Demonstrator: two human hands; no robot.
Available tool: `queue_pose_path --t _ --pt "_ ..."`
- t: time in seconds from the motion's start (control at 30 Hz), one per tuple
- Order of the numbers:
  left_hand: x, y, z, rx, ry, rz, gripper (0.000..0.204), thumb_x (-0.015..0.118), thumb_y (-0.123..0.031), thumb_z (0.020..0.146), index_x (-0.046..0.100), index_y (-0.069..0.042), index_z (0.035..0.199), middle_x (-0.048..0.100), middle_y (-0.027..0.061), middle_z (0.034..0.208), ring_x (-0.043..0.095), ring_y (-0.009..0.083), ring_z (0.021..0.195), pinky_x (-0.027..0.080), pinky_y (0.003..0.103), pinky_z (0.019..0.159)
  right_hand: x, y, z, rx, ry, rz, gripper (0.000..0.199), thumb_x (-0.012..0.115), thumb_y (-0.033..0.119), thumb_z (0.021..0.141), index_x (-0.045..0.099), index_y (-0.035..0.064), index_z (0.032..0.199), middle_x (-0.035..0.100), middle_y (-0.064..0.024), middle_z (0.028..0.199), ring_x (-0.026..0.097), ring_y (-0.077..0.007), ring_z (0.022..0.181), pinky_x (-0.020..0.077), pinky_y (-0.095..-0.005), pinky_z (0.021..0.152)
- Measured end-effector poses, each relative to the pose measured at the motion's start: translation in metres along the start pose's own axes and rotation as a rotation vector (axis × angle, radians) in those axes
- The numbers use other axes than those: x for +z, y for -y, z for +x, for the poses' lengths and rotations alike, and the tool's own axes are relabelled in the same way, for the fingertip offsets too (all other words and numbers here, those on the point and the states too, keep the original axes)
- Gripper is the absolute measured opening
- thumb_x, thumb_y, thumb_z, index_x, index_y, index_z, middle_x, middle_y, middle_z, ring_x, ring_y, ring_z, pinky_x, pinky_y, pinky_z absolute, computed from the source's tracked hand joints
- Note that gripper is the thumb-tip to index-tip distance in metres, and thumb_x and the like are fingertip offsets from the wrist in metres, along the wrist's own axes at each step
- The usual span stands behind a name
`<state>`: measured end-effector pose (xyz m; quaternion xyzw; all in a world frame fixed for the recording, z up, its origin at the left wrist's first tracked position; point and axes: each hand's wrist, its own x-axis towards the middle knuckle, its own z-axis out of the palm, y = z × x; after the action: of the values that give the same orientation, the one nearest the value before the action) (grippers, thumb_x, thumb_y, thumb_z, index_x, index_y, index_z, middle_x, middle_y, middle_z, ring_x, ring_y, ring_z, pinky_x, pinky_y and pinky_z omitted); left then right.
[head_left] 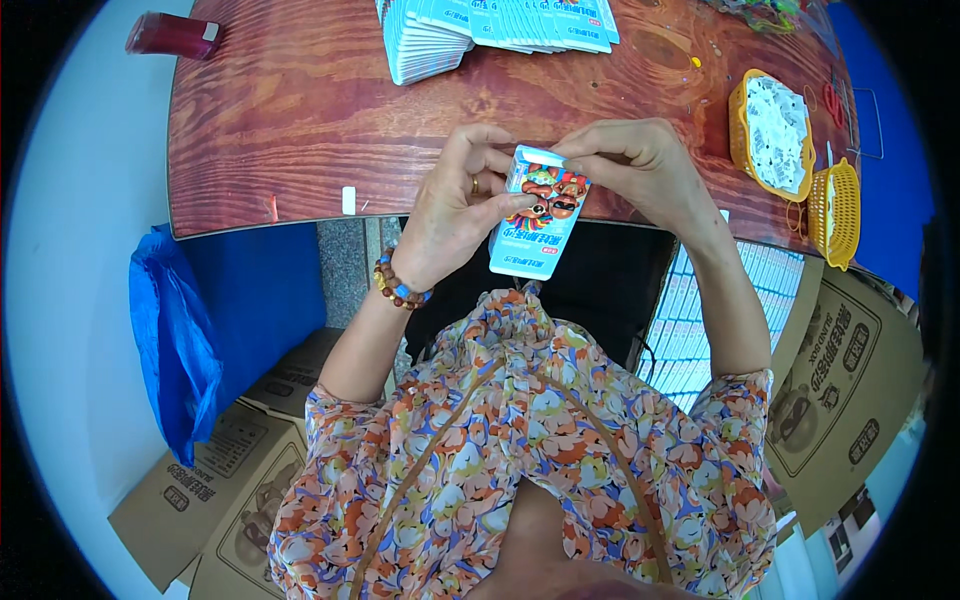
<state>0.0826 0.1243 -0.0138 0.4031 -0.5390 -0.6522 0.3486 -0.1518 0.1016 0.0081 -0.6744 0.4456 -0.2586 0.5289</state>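
Note:
Just over the table's near edge I have a small light blue carton (522,252) with colourful cartoon figures on its front. Its body is gripped by my left hand (447,212), the thumb lying across the printed face and the other fingers behind it. My right hand (645,172) is closed at the carton's upper right corner, thumb and fingers pinched by the white top end. Whether that top is fully closed I cannot tell. Farther back on the table, a fanned stack of flat light blue cartons (430,45) lies within the picture's top edge.
On the wooden table (300,130), a yellow basket (742,150) of white packets stands at right, beside another yellow basket (845,215). A dark red container (175,36) lies far left. Brown cardboard boxes (850,370) flank me, and a blue bag (175,340) hangs at left.

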Motion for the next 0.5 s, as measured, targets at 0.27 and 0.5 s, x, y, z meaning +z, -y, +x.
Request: queue_pose_path --t 0.27,0.5 --pt "0.007 0.003 -0.006 0.037 -0.019 -0.042 0.057 0.068 0.002 0.086 0.041 -0.005 0.136 0.065 0.0108 0.103 0.066 0.0126 0.086 0.055 0.026 0.071 0.005 0.001 -0.012 -0.146 -0.009 -0.084 0.023 0.064 0.006 0.089 0.071 0.0016 0.110 0.072 -0.0086 0.106 0.069 -0.0189 0.093 0.0543 -0.0299 0.081" --pt "0.006 0.004 -0.006 0.032 -0.023 0.029 0.048 0.068 0.002 0.086 0.057 -0.006 0.132 0.069 0.0073 0.104 0.065 0.0084 0.082 0.054 0.023 0.072 0.015 -0.011 -0.023 -0.257 -0.111 -0.067 0.023 0.065 0.004 0.089 0.070 0.0030 0.112 0.068 -0.0113 0.115 0.069 -0.0191 0.095 0.0566 -0.0274 0.079"
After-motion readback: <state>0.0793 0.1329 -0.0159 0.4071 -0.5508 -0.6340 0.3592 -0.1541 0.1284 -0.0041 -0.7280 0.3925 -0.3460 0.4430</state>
